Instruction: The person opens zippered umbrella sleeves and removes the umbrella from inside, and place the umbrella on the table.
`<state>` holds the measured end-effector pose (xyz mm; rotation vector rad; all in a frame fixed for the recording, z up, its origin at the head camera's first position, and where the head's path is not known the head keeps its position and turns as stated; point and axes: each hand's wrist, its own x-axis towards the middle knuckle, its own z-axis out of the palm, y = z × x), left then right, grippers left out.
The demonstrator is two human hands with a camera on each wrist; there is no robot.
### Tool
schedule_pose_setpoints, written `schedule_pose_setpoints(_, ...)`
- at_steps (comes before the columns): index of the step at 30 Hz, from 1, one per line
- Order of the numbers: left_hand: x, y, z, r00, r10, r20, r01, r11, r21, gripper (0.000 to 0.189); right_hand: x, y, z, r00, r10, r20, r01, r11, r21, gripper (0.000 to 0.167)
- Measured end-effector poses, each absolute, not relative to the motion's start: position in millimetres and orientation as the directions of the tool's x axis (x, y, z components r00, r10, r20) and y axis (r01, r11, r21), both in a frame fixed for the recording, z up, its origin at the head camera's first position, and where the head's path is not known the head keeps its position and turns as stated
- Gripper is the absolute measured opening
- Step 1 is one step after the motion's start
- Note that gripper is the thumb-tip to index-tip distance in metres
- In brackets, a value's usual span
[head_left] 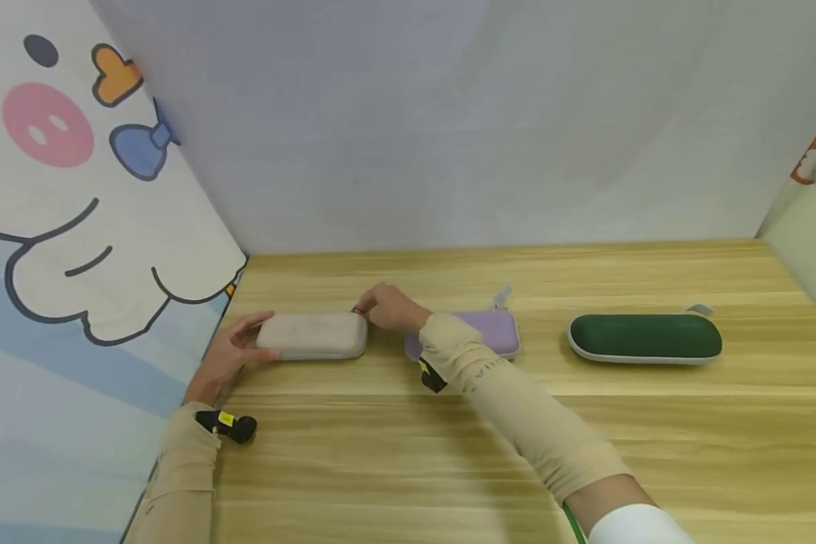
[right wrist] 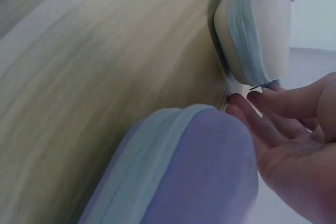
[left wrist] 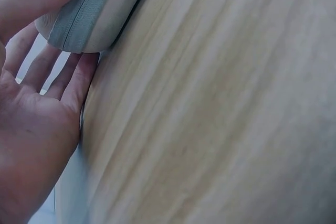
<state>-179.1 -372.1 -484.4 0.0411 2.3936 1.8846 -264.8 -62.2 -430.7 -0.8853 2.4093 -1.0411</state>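
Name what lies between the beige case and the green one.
In the head view, the purple case sits between the beige case and green case, partly hidden by the right sleeve; the right hand is there too.

Left hand (head_left: 226, 357) beside the table's (head_left: 653, 453) left edge, thumb and fingers parted; left forearm (head_left: 183, 468) along that edge. Right hand (head_left: 394, 308) nearer the far edge, thumb and forefinger pinched; right forearm (head_left: 523, 412) slanting leftward.

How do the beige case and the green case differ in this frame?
The beige case is pale; the green case is dark with light trim.
The green case looks longer, with rounder ends; the beige case is shorter and boxier.
The left hand holds the beige case; no hand touches the green case.
Both lie on the table.
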Motion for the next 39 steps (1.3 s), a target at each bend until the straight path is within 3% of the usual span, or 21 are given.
schedule_pose_setpoints(5,-180,-372,-485,-0.995,0.082,-0.057,-0.037,0.227,0.973,0.079,-267,-64,-435,-0.749,-0.658,-0.078,-0.374,0.517,-0.770,0.032)
schedule_pose_setpoints(15,-179,-373,-481,-0.993,0.108,-0.045,-0.017,0.244,0.970,0.075,-265,-76,-446,-0.814,-0.575,0.085,-0.452,0.534,-0.714,0.018)
schedule_pose_setpoints(20,-178,-372,-481,-0.993,0.103,-0.051,-0.024,0.253,0.967,0.075,-267,-79,-449,-0.822,-0.560,0.108,-0.455,0.530,-0.715,0.038)
schedule_pose_setpoints(23,-180,-372,-482,-0.994,0.093,-0.058,-0.032,0.257,0.966,0.076,-268,-78,-446,-0.819,-0.565,0.099,-0.457,0.539,-0.707,0.042)
schedule_pose_setpoints(29,-184,-369,-484,-0.993,0.108,-0.048,-0.021,0.237,0.971,0.078,-270,-77,-442,-0.846,-0.530,0.068,-0.422,0.586,-0.692,0.033)
schedule_pose_setpoints(39,-181,-370,-482,-0.995,0.091,-0.051,-0.030,0.223,0.974,0.076,-272,-81,-446,-0.816,-0.568,0.104,-0.486,0.578,-0.656,0.022)
